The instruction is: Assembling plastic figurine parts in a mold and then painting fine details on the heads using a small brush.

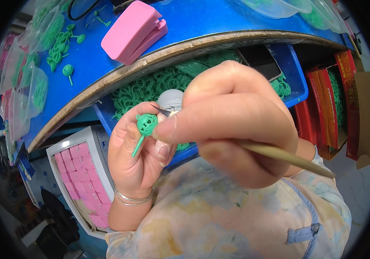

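Observation:
Between its thumb and fingers, my left hand (126, 151) pinches a green openwork ball (147, 124) with a small loop on top and a straight green stem pointing down. My right hand (245, 112) is closed around a slim tool with a pale wooden handle (290, 160) and a dark pointed metal tip (162, 111). That tip is close to the upper right of the ball; whether it touches cannot be made out. Right thumb and fingertips meet beside the ball, partly hiding the left fingers.
Below my hands a blue tray (302, 86) holds many green ring-shaped pieces, with a dark flat phone-like object (260, 62) on it. Pink blocks (132, 32) and loose green pieces (66, 45) lie on the blue table. Red boxes (323, 108) stand right; a white-framed case (55, 151) of pink blocks left.

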Demonstrator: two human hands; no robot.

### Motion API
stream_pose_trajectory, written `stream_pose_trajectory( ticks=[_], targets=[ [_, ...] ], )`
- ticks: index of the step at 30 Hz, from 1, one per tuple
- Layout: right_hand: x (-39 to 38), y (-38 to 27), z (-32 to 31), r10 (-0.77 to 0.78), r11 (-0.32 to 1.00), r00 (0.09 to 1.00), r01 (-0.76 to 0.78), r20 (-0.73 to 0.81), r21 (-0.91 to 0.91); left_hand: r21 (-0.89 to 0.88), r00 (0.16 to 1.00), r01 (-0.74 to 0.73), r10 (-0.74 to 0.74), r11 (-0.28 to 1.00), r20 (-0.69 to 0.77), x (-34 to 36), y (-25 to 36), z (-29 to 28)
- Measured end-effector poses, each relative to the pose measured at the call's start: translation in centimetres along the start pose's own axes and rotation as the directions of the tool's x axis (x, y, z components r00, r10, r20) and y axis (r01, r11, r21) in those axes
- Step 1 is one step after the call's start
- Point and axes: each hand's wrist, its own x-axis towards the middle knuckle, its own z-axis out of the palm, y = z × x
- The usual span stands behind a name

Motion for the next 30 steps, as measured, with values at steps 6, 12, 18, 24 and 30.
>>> stream_pose_trajectory(
  ticks=[6, 12, 18, 24, 30],
  targets=[
    [-1.3, -0.5, 0.8, 0.062, 0.998, 0.994, -0.062, -0.093, 0.010, -0.048, 1.000, 0.004, -0.004, 0.999, 0.002, -0.2, 0.0, 0.2],
    [-1.4, -0.2, 0.3, 0.040, 0.999, 0.999, -0.039, -0.022, 0.038, -0.080, 0.999, 0.015, -0.013, 0.997, 0.031, 0.0, 0.0, 0.4],
    [-1.3, -0.3, 0.2, 0.048, 0.998, 0.999, -0.048, -0.004, 0.044, -0.096, 1.000, 0.024, -0.022, 0.995, 0.020, -0.1, 0.0, 0.4],
    [-1.3, -0.3, 0.4, 0.016, 1.000, 1.000, -0.016, -0.005, 0.009, -0.102, 0.999, 0.023, -0.020, 0.994, 0.033, -0.2, 0.1, 0.4],
    [-1.3, -0.2, 0.5, 0.036, 0.998, 0.999, -0.035, -0.012, 0.054, -0.097, 0.999, 0.033, -0.030, 0.995, 0.034, -0.1, 0.1, 0.4]
  ],
)
